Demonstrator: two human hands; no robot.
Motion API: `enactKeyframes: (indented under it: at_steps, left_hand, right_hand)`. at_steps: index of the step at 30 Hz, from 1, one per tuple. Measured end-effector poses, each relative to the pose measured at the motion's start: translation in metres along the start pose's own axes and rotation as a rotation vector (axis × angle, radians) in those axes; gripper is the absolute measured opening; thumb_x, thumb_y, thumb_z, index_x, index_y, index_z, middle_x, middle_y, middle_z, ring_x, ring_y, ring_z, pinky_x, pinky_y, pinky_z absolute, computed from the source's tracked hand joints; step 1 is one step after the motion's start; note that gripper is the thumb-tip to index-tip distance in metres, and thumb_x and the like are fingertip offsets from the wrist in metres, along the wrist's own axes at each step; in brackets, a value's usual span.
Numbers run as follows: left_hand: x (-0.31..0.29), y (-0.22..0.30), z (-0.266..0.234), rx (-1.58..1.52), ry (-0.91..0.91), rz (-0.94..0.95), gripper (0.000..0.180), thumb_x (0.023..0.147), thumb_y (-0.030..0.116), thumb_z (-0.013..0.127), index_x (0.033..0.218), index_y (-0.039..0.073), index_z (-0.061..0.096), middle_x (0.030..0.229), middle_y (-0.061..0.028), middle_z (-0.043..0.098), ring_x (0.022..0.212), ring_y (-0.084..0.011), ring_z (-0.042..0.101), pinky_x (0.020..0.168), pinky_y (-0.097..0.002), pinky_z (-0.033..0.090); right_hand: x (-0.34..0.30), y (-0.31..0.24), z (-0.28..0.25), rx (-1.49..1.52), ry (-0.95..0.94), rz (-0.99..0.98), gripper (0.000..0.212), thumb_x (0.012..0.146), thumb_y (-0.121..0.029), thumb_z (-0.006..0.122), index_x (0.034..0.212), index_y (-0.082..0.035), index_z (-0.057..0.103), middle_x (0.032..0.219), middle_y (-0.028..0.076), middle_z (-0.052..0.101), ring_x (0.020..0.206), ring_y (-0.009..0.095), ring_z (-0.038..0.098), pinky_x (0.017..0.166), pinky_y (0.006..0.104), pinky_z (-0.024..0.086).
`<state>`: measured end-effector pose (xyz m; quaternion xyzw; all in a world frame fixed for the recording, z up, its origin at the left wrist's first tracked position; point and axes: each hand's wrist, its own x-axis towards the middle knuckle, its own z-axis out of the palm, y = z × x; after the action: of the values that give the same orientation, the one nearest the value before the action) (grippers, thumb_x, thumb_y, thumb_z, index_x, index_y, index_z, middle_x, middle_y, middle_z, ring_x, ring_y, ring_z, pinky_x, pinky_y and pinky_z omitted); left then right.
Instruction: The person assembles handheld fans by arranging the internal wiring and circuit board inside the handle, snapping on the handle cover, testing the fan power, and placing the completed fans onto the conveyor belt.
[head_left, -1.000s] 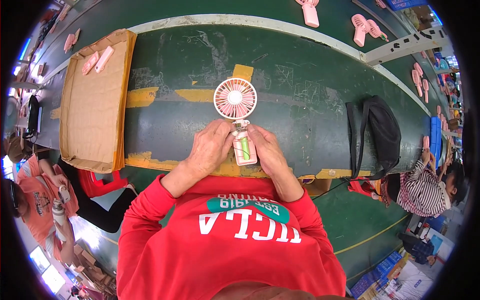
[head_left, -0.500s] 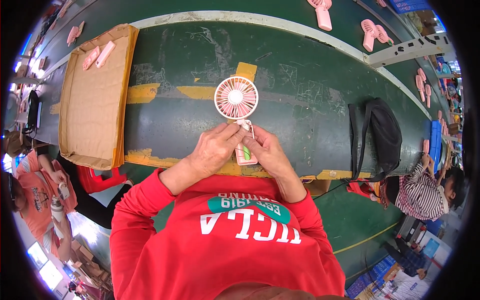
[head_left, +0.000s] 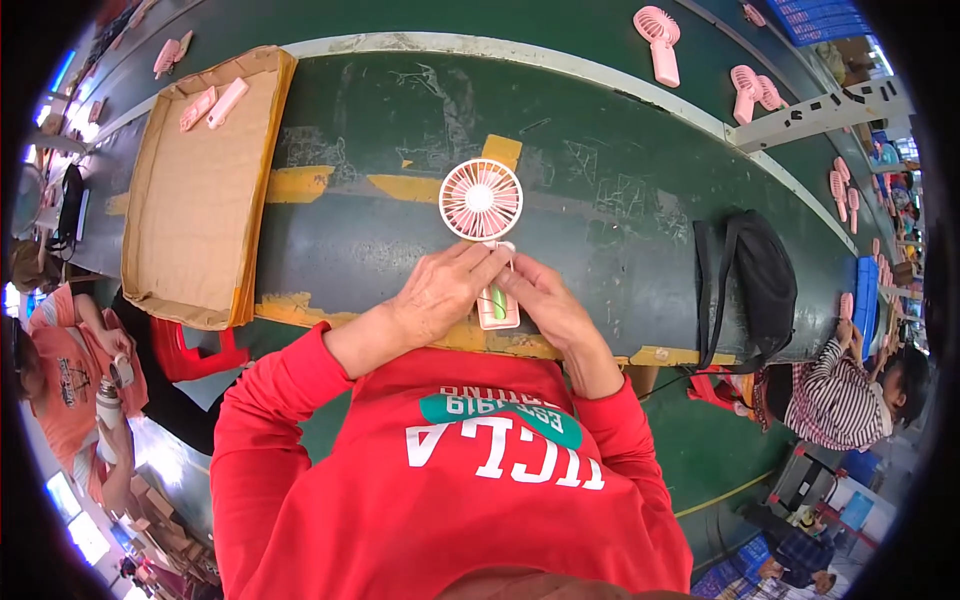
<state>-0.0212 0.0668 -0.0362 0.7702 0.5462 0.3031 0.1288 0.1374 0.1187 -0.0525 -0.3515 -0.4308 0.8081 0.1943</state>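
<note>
A small handheld fan (head_left: 481, 199) lies face up on the dark green table before me, its round white grille ringing pink blades. Its pale pink handle (head_left: 489, 321) points toward me and is uncovered, showing a green cylinder, likely a battery (head_left: 499, 302), with a thin dark wire across it. My left hand (head_left: 446, 290) pinches the neck just below the fan head. From the other side my right hand (head_left: 548, 303) closes its thumb and fingers on the handle's upper end. The fingertips of both hands meet there and hide the small parts between them.
A shallow cardboard tray (head_left: 190, 220) with two pink handle parts (head_left: 213, 105) stands left. A black bag (head_left: 757, 290) lies right. Beyond the pale table rail, pink fans (head_left: 660, 45) rest on a green surface. Co-workers sit at left (head_left: 85, 370) and right (head_left: 840, 400).
The whole view has shifted slightly. My fingers have closed in around the fan's neck, and the white wire loop by my right fingertips is now mostly covered.
</note>
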Motion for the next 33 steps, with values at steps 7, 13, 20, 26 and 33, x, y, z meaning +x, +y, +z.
enactKeyframes:
  at_steps: [7, 13, 20, 26, 33]
  left_hand:
    - [-0.002, -0.014, -0.016, -0.206, -0.038, -0.127, 0.032, 0.075, 0.000, 0.060, 0.107, 0.002, 0.054, 0.092, -0.0140, 0.060, 0.080, -0.0319, 0.061, 0.065, -0.0379, 0.052]
    - [-0.015, -0.031, -0.026, -0.038, 0.035, 0.119, 0.023, 0.074, 0.001, 0.062, 0.096, 0.002, 0.059, 0.090, -0.0121, 0.060, 0.075, -0.0289, 0.061, 0.063, -0.0364, 0.051]
    - [-0.016, -0.030, -0.015, -0.064, -0.017, 0.174, 0.019, 0.072, 0.002, 0.063, 0.091, 0.003, 0.060, 0.084, -0.0092, 0.059, 0.071, -0.0256, 0.060, 0.059, -0.0344, 0.050]
    - [-0.022, -0.005, 0.002, -0.087, 0.168, -0.094, 0.019, 0.071, 0.003, 0.065, 0.089, 0.003, 0.062, 0.083, -0.0104, 0.060, 0.071, -0.0275, 0.061, 0.058, -0.0363, 0.050]
    - [-0.024, 0.016, 0.003, 0.053, 0.057, -0.172, 0.024, 0.073, 0.003, 0.062, 0.096, -0.002, 0.060, 0.090, -0.0144, 0.061, 0.070, -0.0289, 0.063, 0.058, -0.0364, 0.052]
  right_hand:
    - [0.012, 0.003, -0.002, 0.066, 0.059, 0.087, 0.032, 0.096, -0.027, 0.045, 0.104, 0.003, 0.055, 0.086, 0.006, 0.061, 0.073, 0.010, 0.059, 0.062, 0.0242, 0.050]
    - [0.014, 0.001, -0.009, 0.129, -0.009, 0.125, 0.034, 0.096, -0.027, 0.045, 0.107, 0.003, 0.055, 0.093, 0.011, 0.064, 0.079, 0.017, 0.064, 0.069, 0.0264, 0.052]
    - [0.012, 0.004, -0.004, 0.157, 0.056, 0.109, 0.029, 0.095, -0.024, 0.048, 0.107, 0.002, 0.054, 0.092, 0.006, 0.061, 0.078, 0.010, 0.059, 0.068, 0.0222, 0.049]
    - [0.008, 0.018, 0.000, 0.153, 0.140, 0.033, 0.026, 0.095, -0.021, 0.048, 0.107, 0.001, 0.055, 0.096, 0.006, 0.062, 0.084, 0.009, 0.059, 0.076, 0.0219, 0.048]
    - [0.008, 0.022, 0.012, 0.288, 0.199, -0.012, 0.027, 0.095, -0.022, 0.047, 0.107, 0.001, 0.055, 0.097, 0.007, 0.062, 0.085, 0.011, 0.060, 0.075, 0.0241, 0.050]
